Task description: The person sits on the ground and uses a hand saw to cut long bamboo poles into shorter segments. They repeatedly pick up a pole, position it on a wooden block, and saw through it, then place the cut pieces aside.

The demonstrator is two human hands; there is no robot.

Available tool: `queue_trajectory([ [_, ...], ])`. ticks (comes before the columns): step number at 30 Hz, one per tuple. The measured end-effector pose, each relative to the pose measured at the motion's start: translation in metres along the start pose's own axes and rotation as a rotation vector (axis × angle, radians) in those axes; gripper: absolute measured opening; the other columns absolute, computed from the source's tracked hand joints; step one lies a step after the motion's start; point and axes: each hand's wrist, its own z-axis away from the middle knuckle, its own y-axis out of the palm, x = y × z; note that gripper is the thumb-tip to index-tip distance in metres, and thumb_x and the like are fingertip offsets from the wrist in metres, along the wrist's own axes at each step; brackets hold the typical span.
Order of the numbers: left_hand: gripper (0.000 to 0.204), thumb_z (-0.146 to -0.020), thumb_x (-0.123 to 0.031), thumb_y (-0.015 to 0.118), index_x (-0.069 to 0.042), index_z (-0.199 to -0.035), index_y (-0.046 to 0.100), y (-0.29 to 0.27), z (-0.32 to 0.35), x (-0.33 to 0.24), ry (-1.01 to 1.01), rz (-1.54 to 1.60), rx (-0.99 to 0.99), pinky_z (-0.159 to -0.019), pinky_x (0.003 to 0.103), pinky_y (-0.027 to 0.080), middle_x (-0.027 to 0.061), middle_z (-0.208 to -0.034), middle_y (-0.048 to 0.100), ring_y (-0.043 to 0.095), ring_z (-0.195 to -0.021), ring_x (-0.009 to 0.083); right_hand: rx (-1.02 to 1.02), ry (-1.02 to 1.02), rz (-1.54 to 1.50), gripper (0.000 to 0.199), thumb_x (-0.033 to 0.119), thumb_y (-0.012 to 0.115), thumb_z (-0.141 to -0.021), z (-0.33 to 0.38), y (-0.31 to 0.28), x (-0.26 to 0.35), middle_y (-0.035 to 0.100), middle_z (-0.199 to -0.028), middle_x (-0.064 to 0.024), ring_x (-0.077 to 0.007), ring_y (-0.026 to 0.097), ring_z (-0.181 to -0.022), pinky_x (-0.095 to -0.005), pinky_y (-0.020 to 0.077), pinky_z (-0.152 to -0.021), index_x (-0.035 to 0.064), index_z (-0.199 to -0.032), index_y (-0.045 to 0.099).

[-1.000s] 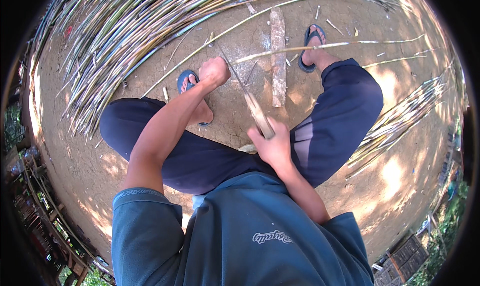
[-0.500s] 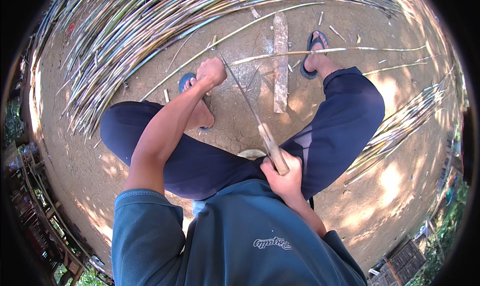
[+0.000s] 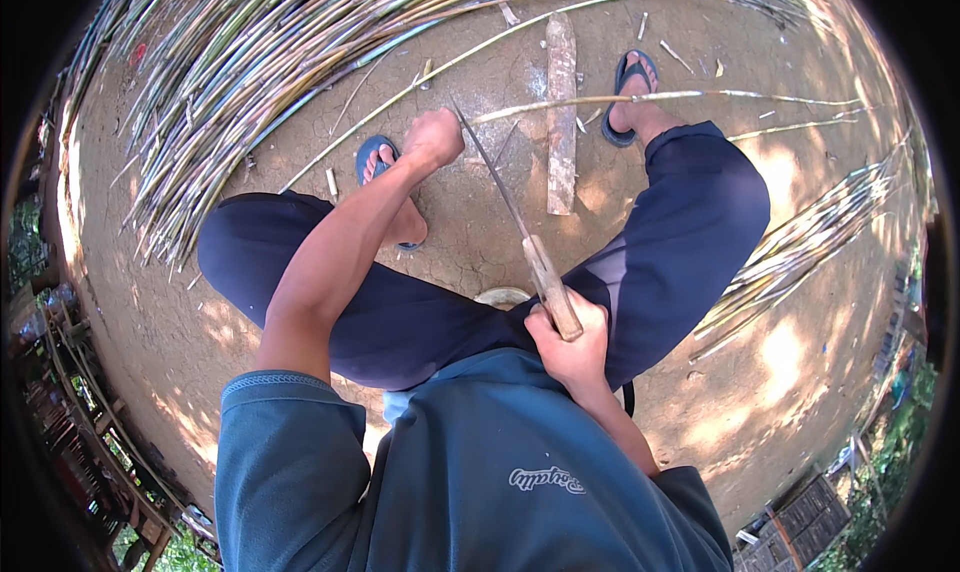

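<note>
My left hand (image 3: 434, 138) is closed in a fist round the near end of a long thin stalk (image 3: 620, 99). The stalk runs off to the right, over a flat piece of wood and past my right foot. My right hand (image 3: 572, 337) grips the wooden handle of a long knife (image 3: 505, 194) close to my lap. The narrow dark blade slants up and left, its tip beside my left fist where it crosses the stalk. Whether the edge is biting into the stalk I cannot tell. My left fingers mostly hide the gripped end.
A large heap of stalks (image 3: 300, 67) curves along the far left; a smaller bundle (image 3: 800, 252) lies right. The flat piece of wood (image 3: 562, 162) rests between my sandalled feet. A single stalk (image 3: 450, 64) lies before the heap. Short cut pieces (image 3: 332, 183) are scattered on the dirt.
My left fist, the stalk and the knife have shifted slightly to the right together. Both hands keep their grips. The whole view has moved a little.
</note>
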Motion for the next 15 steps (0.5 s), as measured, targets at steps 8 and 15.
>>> queue_trajectory([
  [8, 0.028, -0.081, -0.010, 0.060, 0.002, -0.104, 0.070, -0.028, -0.033, 0.024, -0.005, -0.029, -0.114, -0.091, 0.047, 0.054, 0.0274, -0.110, 0.067, 0.066, -0.104, 0.0407, 0.015, -0.040, 0.145, 0.016, 0.007, 0.068, -0.075, -0.026, 0.018, 0.016, 0.054, -0.055, -0.0123, -0.0156, 0.058, -0.049, -0.0315, 0.0459, -0.052, -0.0020, -0.071, 0.056],
  [15, 0.030, -0.082, -0.008, 0.059, 0.002, -0.108, 0.069, -0.009, -0.019, 0.009, 0.007, 0.025, -0.060, -0.093, 0.046, 0.052, 0.0254, -0.115, 0.066, 0.064, -0.111, 0.0395, 0.014, 0.021, 0.157, 0.017, 0.012, 0.068, -0.076, -0.038, 0.014, 0.011, 0.055, -0.055, -0.0089, -0.0129, 0.057, -0.051, -0.0321, 0.0457, -0.053, 0.0002, -0.070, 0.058],
])
